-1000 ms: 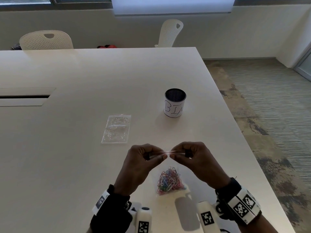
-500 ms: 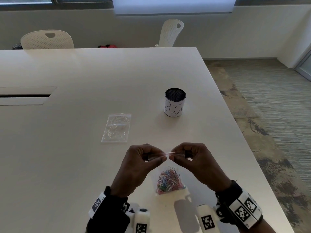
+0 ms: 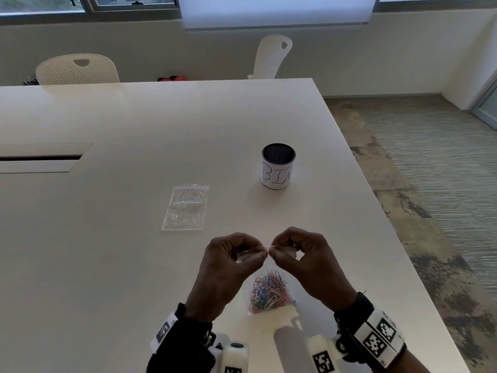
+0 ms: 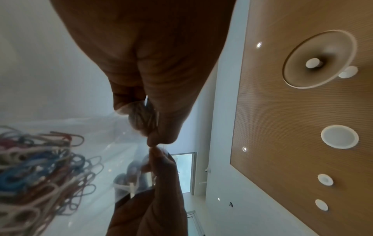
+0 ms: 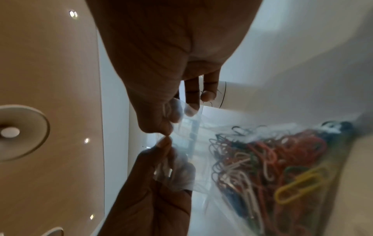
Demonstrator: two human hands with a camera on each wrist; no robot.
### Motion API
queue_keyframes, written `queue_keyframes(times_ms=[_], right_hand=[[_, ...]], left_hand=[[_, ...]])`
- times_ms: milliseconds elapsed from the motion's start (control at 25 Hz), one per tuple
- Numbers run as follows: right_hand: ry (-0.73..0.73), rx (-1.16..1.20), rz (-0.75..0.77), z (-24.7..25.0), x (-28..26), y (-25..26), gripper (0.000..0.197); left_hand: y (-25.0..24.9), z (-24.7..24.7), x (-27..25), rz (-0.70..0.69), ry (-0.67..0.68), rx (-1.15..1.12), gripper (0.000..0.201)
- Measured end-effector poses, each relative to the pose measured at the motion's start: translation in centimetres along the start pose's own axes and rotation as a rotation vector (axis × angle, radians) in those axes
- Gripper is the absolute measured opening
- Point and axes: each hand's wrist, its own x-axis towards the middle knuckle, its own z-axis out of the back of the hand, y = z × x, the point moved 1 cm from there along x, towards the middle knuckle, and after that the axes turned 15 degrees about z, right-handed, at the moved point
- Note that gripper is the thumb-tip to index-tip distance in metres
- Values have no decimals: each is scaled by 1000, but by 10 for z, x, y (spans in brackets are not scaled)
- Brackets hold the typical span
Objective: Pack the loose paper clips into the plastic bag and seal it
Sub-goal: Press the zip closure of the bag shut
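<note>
A clear plastic bag [image 3: 265,267] hangs above the white table [image 3: 134,265], held up by its top strip. Several coloured paper clips [image 3: 269,293] lie bunched in its bottom. My left hand [image 3: 234,255] pinches the strip at its left half and my right hand [image 3: 298,251] pinches the right half, thumb tips almost touching at the middle. The left wrist view shows the clips [image 4: 40,167] through the film, and the right wrist view shows the clips [image 5: 262,162] hanging below the pinching fingers [image 5: 161,126]. I cannot tell whether the strip is sealed.
A second clear plastic bag [image 3: 186,207] lies flat on the table, left of and beyond my hands. A dark mesh cup with a white label reading "BIN" [image 3: 277,166] stands farther back on the right. The table's right edge [image 3: 390,227] runs close to my right hand.
Both hands have slid toward each other along the bag's top strip, so the gap between the thumbs has closed. The bag still hangs in the same place.
</note>
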Motion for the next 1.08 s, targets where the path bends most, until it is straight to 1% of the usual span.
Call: queue_keyframes(times_ms=[120,240,400,480,560,640,800,840,880,1000,1080], right_hand=[[23,16,-6,2,-1,1,6],[11,28,-16,11,-2,0,7],[44,-118,28,12,-2,0,15],[15,-123,30,14,-3,0,15],[-23,-86,16,19,-4,-2,10],[-35,-70,5,22,-5,-3,8],[-43,-113,28,20,-5,-2,12],[-42,-119,30,19,-5,-2,13],[-45,-116,25,19,-5,-2,13],[-32,-85,-10,20,-4,-2,9],[-9,-58,-17,25,-4,-2,8]], left_hand=[[0,3,-1,-21,4,32,11],[2,3,1,-43,-26,55,13],[3,0,1,-53,-61,61,13],[4,2,-1,-48,-75,34,12],[5,7,-4,-59,-101,22,11],[6,11,-4,-78,-136,47,9],[7,15,-2,-222,-234,202,14],[7,14,-1,-235,-242,220,13],[7,14,-1,-221,-239,210,12],[9,19,-3,-111,-172,128,5],[11,23,-2,-75,-168,130,3]])
